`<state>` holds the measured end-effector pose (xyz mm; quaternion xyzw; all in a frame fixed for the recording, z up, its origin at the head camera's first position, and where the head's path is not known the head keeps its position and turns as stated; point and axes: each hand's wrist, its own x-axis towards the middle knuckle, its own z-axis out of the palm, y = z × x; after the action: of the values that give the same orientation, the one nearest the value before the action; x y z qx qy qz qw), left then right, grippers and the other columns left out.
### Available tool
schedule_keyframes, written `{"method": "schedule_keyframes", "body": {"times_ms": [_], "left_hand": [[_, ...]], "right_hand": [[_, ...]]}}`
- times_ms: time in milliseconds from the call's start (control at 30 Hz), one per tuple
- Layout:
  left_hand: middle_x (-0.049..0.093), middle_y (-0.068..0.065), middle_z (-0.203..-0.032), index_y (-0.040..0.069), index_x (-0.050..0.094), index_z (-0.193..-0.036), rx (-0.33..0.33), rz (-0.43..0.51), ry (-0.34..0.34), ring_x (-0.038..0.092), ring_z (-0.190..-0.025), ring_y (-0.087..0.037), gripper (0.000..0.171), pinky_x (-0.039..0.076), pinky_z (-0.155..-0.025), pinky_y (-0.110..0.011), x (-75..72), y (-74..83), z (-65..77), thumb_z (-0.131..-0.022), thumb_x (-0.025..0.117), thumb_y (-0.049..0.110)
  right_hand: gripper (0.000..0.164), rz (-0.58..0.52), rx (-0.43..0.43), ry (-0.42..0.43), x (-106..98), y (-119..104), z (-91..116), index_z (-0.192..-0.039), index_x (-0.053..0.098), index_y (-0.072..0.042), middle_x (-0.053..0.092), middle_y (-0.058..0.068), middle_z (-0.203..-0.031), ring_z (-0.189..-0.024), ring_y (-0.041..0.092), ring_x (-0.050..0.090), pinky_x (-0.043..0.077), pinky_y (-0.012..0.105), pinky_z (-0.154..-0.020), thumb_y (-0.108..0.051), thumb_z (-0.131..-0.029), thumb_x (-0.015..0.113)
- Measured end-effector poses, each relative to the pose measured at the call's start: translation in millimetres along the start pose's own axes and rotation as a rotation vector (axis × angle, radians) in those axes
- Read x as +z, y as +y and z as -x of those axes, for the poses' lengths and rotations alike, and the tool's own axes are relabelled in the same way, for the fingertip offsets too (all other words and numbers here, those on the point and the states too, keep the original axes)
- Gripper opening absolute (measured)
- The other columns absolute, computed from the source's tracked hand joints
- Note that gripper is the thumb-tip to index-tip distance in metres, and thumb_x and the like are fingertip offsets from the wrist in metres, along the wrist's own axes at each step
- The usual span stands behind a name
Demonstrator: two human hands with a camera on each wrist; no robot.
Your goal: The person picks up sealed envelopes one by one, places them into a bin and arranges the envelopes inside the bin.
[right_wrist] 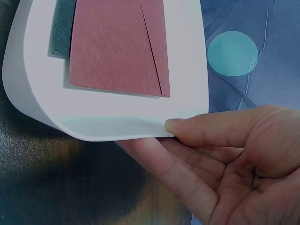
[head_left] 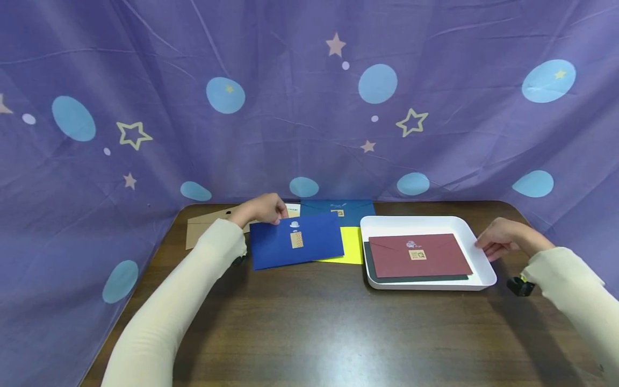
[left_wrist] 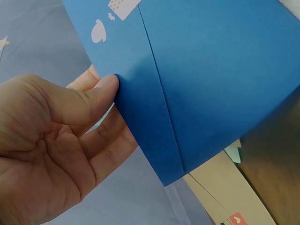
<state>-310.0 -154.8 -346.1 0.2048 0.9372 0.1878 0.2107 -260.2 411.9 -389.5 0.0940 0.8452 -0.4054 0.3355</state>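
My left hand pinches the top edge of a blue envelope, thumb in front and fingers behind, as the left wrist view shows. A tan sticker and a pale hat print mark its flap. On the right, my right hand holds the right rim of a white tray, its thumb over the rim and fingers beneath. Inside the tray a maroon envelope with a tan sticker lies on top of a dark green envelope, which shows only along its edges.
Behind the blue envelope lie a brown kraft envelope, a yellow envelope, a teal-blue envelope and a partly hidden white one. The wooden table ends at a purple curtain.
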Motion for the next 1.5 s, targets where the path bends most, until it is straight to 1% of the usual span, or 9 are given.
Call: {"method": "schedule_keyframes", "body": {"times_ms": [200,400,633,733,833,1000,1167,1400,1500], "left_hand": [[0.061,-0.006,-0.085,-0.003,0.073,-0.100,0.043,0.014,0.034,0.047,-0.073,-0.015,0.017,0.041,-0.067,-0.024,-3.1,3.1,-4.3,-0.091,0.062,-0.010],[0.060,-0.008,-0.085,-0.005,0.073,-0.102,0.054,0.060,0.073,0.047,-0.072,-0.015,0.016,0.041,-0.067,-0.024,-7.4,11.4,-6.7,-0.092,0.061,-0.010],[0.070,-0.012,-0.092,-0.007,0.074,-0.103,0.103,0.088,0.102,0.051,-0.075,-0.014,0.018,0.043,-0.068,-0.022,-12.5,23.0,-11.0,-0.089,0.062,-0.011],[0.069,-0.011,-0.086,-0.007,0.073,-0.098,0.124,0.071,0.120,0.052,-0.075,-0.014,0.016,0.043,-0.068,-0.022,-14.8,27.9,-13.7,-0.087,0.063,-0.011],[0.066,-0.009,-0.083,-0.006,0.073,-0.097,0.119,0.071,0.137,0.052,-0.075,-0.014,0.015,0.043,-0.068,-0.022,-16.4,34.1,-16.2,-0.087,0.064,-0.010],[0.066,-0.011,-0.089,-0.006,0.072,-0.106,0.100,0.127,0.145,0.051,-0.073,-0.015,0.018,0.043,-0.067,-0.024,-17.4,43.6,-20.4,-0.092,0.062,-0.009],[0.063,-0.011,-0.090,-0.005,0.070,-0.112,0.103,0.174,0.135,0.047,-0.070,-0.015,0.020,0.042,-0.066,-0.025,-18.0,55.7,-25.2,-0.094,0.060,-0.008],[0.068,-0.015,-0.105,-0.005,0.068,-0.119,0.126,0.156,0.141,0.054,-0.082,-0.016,0.024,0.048,-0.075,-0.026,-18.5,79.6,-33.0,-0.096,0.062,-0.005],[0.069,-0.017,-0.108,-0.005,0.068,-0.120,0.140,0.160,0.148,0.055,-0.081,-0.016,0.025,0.049,-0.075,-0.026,-18.1,91.2,-35.8,-0.096,0.062,-0.006]], "right_hand": [[0.026,0.002,-0.010,0.001,-0.5,-1.1,2.3,-0.106,0.060,0.021,0.069,0.006,-0.073,-0.066,0.014,0.069,0.063,0.032,-0.070,-0.001,-0.093,0.062],[0.024,0.002,0.000,0.001,-1.0,-2.0,0.2,-0.106,0.058,0.020,0.068,0.006,-0.072,-0.066,0.013,0.068,0.063,0.031,-0.069,0.000,-0.095,0.060],[0.027,-0.013,-0.004,-0.007,-0.5,-0.9,-1.1,-0.106,0.059,0.021,0.068,0.006,-0.073,-0.065,0.014,0.069,0.063,0.032,-0.069,-0.002,-0.092,0.064],[0.026,-0.021,-0.018,-0.024,-2.9,2.1,-3.9,-0.103,0.061,0.019,0.069,0.006,-0.073,-0.065,0.014,0.069,0.063,0.031,-0.069,-0.002,-0.090,0.067],[0.025,-0.023,-0.020,-0.023,-3.5,3.0,-4.5,-0.103,0.060,0.019,0.069,0.006,-0.072,-0.065,0.014,0.069,0.063,0.032,-0.069,-0.001,-0.090,0.067],[0.021,-0.015,-0.008,0.005,-1.7,0.6,-2.5,-0.102,0.060,0.018,0.068,0.006,-0.071,-0.065,0.014,0.069,0.063,0.033,-0.069,0.000,-0.092,0.064],[0.021,-0.002,-0.007,0.014,-1.3,-0.6,-2.4,-0.103,0.059,0.019,0.068,0.006,-0.071,-0.065,0.014,0.069,0.063,0.032,-0.069,0.001,-0.093,0.062],[0.015,-0.034,-0.005,0.005,1.4,-2.3,0.7,-0.099,0.060,0.015,0.069,0.006,-0.070,-0.064,0.013,0.069,0.063,0.031,-0.068,0.001,-0.092,0.061],[0.015,-0.034,-0.010,0.007,2.1,-1.9,0.6,-0.099,0.060,0.015,0.069,0.006,-0.069,-0.064,0.014,0.070,0.063,0.031,-0.068,0.002,-0.092,0.061]]}}
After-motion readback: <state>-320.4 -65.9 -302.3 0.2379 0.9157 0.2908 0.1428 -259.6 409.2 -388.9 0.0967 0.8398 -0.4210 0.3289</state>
